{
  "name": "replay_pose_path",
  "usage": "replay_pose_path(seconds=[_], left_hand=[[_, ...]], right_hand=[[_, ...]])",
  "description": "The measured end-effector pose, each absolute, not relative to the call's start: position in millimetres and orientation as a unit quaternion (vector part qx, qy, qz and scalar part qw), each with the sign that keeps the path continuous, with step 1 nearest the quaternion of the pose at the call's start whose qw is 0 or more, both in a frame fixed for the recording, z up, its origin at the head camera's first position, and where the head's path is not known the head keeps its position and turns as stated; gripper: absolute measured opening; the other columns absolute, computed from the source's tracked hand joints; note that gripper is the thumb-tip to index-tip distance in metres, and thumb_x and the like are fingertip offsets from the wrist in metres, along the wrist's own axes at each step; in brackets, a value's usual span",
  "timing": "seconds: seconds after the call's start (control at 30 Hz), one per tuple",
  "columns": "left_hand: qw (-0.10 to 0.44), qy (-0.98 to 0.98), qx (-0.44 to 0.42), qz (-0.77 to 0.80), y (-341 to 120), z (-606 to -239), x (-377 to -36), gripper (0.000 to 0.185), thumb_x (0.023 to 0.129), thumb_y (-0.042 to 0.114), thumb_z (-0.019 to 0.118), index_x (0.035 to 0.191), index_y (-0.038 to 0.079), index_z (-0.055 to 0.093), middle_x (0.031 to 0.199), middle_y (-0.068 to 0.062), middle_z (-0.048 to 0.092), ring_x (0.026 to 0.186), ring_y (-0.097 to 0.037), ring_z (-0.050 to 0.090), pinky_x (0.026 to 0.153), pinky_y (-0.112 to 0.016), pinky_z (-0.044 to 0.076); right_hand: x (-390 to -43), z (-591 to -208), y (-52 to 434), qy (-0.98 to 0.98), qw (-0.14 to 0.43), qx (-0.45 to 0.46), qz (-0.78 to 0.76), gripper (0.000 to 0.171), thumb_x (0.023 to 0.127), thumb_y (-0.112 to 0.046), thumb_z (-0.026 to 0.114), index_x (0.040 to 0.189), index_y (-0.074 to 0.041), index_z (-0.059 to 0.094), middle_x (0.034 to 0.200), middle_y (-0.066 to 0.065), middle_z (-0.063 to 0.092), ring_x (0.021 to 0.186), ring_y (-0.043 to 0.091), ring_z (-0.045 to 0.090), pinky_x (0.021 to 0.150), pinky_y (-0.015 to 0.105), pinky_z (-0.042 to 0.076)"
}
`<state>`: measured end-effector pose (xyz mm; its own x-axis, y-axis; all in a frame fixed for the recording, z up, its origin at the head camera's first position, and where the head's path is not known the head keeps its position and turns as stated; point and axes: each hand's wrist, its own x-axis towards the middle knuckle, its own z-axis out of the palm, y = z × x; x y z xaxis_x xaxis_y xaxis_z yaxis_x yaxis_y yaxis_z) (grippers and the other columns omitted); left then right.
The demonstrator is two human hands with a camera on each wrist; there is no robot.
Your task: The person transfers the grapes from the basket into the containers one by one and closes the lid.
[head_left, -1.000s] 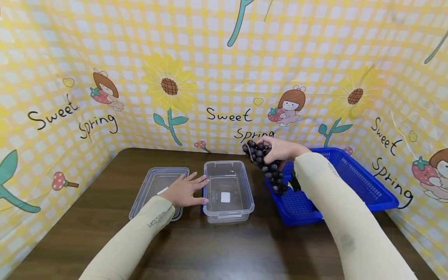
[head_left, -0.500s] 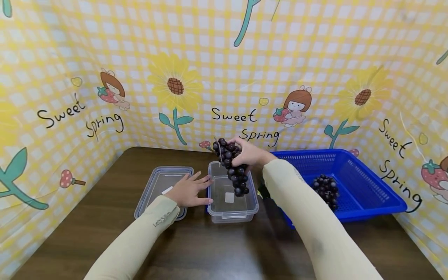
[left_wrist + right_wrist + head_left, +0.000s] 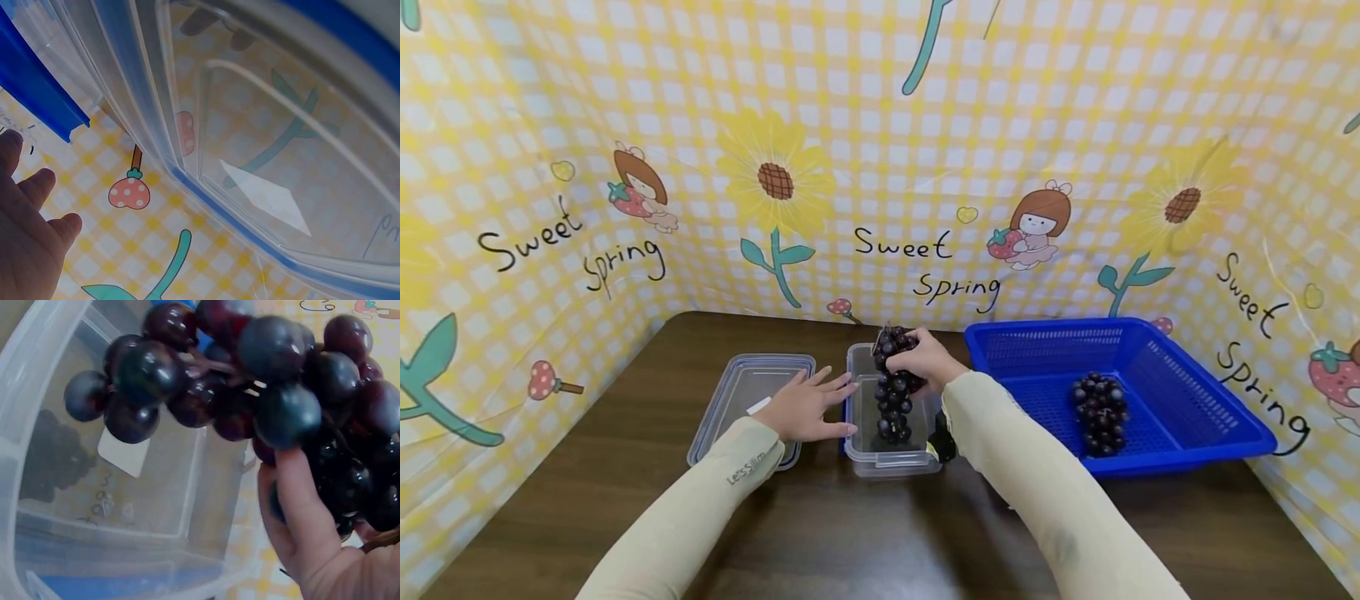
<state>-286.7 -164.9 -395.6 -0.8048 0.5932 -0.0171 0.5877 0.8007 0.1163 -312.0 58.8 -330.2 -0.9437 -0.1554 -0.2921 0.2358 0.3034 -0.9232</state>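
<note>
My right hand (image 3: 925, 360) grips a bunch of dark grapes (image 3: 892, 400) lengthwise over the clear plastic container (image 3: 910, 462). The lower end of the bunch overlaps the container's inside in the head view. Up close in the right wrist view, the thumb lies along the grapes (image 3: 150, 375), and a white label shows on the container floor below. My left hand (image 3: 808, 408) has its fingers spread, fingertips right at the container's left rim. Beneath that wrist lies a clear lid (image 3: 722, 400) with a blue seal, partly covered by the hand and sleeve.
On the right stands a blue plastic basket (image 3: 1195, 462) with another bunch of dark grapes (image 3: 1100, 414) in it. Everything is on a dark wooden table (image 3: 820, 542), with a checked yellow cloth (image 3: 880, 125) hung behind and at both sides.
My right hand has carried the grapes left from the basket side to over the container, then lowered them. The other bunch has come into view in the basket. The left hand stays at the rim.
</note>
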Motion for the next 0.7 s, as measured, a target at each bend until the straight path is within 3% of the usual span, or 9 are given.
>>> replay_pose_path(seconds=[0.23, 0.43, 0.7], left_hand=[[0.024, 0.947, 0.315, 0.053, -161, -396, -285, 0.075, 0.091, 0.062, 0.045, 0.149, 0.015, 0.036, 0.154, -0.006, 0.029, 0.141, -0.04, 0.022, 0.109, -0.064, 0.014], [0.026, 0.947, 0.316, 0.054, -160, -395, -287, 0.075, 0.091, 0.063, 0.045, 0.15, 0.016, 0.035, 0.154, -0.006, 0.029, 0.141, -0.04, 0.021, 0.109, -0.064, 0.014], [0.034, 0.946, 0.317, 0.066, -165, -396, -288, 0.077, 0.091, 0.063, 0.046, 0.149, 0.015, 0.035, 0.155, -0.006, 0.027, 0.141, -0.04, 0.022, 0.108, -0.064, 0.014]], right_hand=[[-309, -341, 55, 0.804, 0.187, 0.037, -0.563, 0.068, 0.079, -0.005, 0.066, 0.14, -0.007, 0.035, 0.136, 0.023, 0.04, 0.115, 0.044, 0.049, 0.074, 0.058, 0.052], [-308, -351, 55, 0.814, 0.205, 0.034, -0.542, 0.064, 0.075, -0.004, 0.066, 0.133, -0.006, 0.038, 0.129, 0.022, 0.044, 0.107, 0.042, 0.052, 0.067, 0.051, 0.056], [-308, -356, 49, 0.813, 0.205, 0.037, -0.544, 0.062, 0.076, -0.005, 0.066, 0.131, -0.004, 0.037, 0.131, 0.021, 0.042, 0.113, 0.041, 0.049, 0.071, 0.055, 0.055]])
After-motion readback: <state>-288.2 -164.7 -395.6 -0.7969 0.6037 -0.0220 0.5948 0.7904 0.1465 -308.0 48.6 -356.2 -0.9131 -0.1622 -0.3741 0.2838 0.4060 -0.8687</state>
